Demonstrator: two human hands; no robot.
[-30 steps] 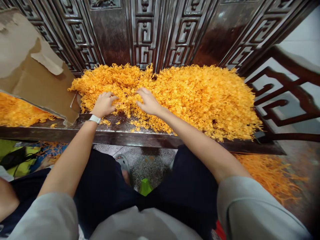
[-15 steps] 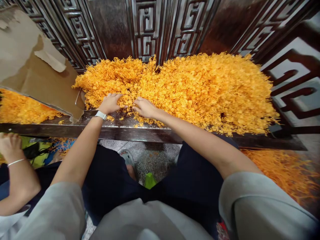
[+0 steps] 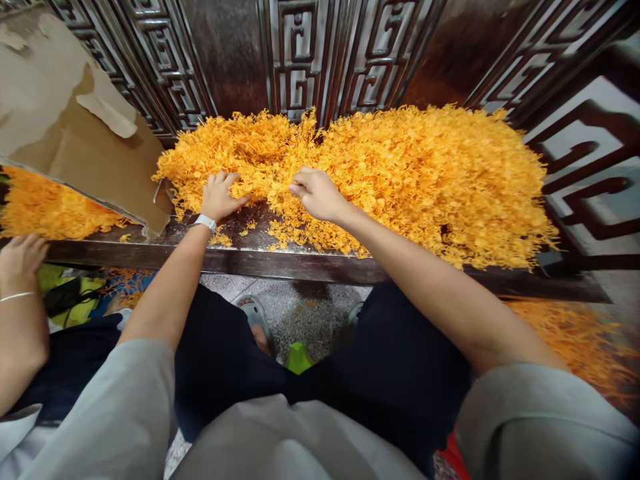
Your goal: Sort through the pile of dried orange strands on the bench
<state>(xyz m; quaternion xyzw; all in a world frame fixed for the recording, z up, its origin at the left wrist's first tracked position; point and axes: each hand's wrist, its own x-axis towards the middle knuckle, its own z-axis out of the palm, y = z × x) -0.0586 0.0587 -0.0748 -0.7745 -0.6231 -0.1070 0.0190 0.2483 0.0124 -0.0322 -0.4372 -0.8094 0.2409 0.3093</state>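
Orange pieces (image 3: 430,180) lie heaped on the bench (image 3: 300,266). The left hand (image 3: 218,197) spreads at their near side; the right hand (image 3: 320,193) curls together, its contents unclear. A light touch should suit such small pieces.

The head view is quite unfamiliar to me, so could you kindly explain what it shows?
There is no machine here: a person works with two bare hands, seen by a camera worn on the head, looking forward and down. The sleeves and lap at the bottom are the wearer's own.

On the dark bench lies a large pile of small orange pieces, with cardboard standing to its left.

The left hand, with a white band at its wrist, is spread at the pile's near edge. The right hand has its fingers curled; whether they hold a piece is too small to tell. The hand at far left is another person's.
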